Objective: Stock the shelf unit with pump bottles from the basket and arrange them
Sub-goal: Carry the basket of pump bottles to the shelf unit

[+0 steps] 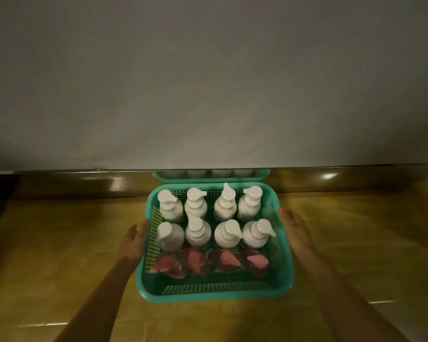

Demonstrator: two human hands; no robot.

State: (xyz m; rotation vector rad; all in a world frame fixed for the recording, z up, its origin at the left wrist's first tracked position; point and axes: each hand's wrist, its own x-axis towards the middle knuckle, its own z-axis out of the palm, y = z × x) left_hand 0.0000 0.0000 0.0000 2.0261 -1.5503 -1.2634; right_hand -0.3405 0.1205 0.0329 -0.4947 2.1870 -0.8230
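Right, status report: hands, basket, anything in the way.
Left hand open beside basket, right hand open at the other side. Eight white bottles, four pink bottles inside. Nothing on top of them.

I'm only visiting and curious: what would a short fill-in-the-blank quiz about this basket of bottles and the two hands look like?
1. The basket holds ____ white bottles.
2. The front row of bottles, nearest the person, is coloured ____.
3. The left hand and right hand are at opposite ____ of the basket.

Missing words: eight, pink, sides.
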